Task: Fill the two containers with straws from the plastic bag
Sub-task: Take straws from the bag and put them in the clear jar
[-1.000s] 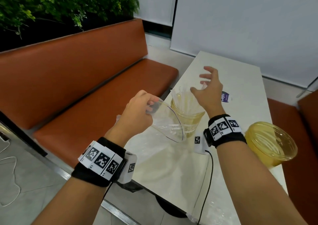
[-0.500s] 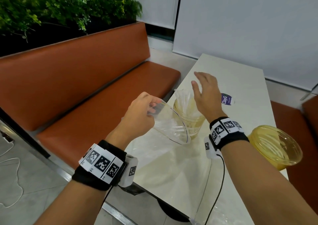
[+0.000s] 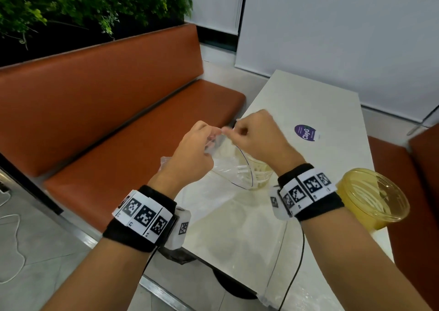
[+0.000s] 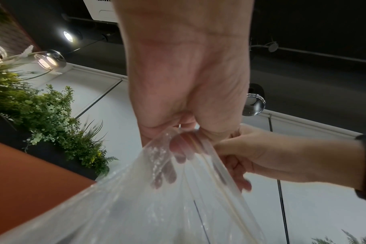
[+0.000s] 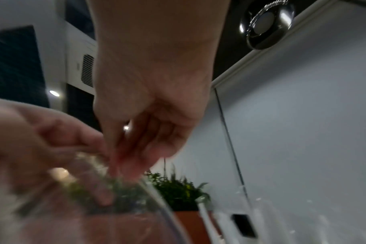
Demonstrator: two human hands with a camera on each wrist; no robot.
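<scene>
My left hand (image 3: 211,139) grips the mouth of the clear plastic bag (image 3: 234,175) and holds it up over the table's left edge. My right hand (image 3: 228,132) pinches the bag's rim right beside the left thumb. In the left wrist view my left fingers (image 4: 171,163) show through the bag (image 4: 157,206), and the right hand (image 4: 251,156) holds the rim. A yellow container (image 3: 262,171) stands just behind the bag, partly hidden by it. Pale straws (image 3: 241,168) show through the plastic. A second yellow container (image 3: 370,199) stands by my right wrist.
The white table (image 3: 308,96) carries a purple round sticker (image 3: 305,132) beyond my hands. An orange bench (image 3: 118,120) runs along the left with plants (image 3: 83,6) behind it. A second orange seat (image 3: 403,168) is at the right. A black cable (image 3: 301,251) hangs from my right wrist.
My right hand came back from above the first container to the bag's mouth and now pinches its rim. My left hand kept its hold on the bag.
</scene>
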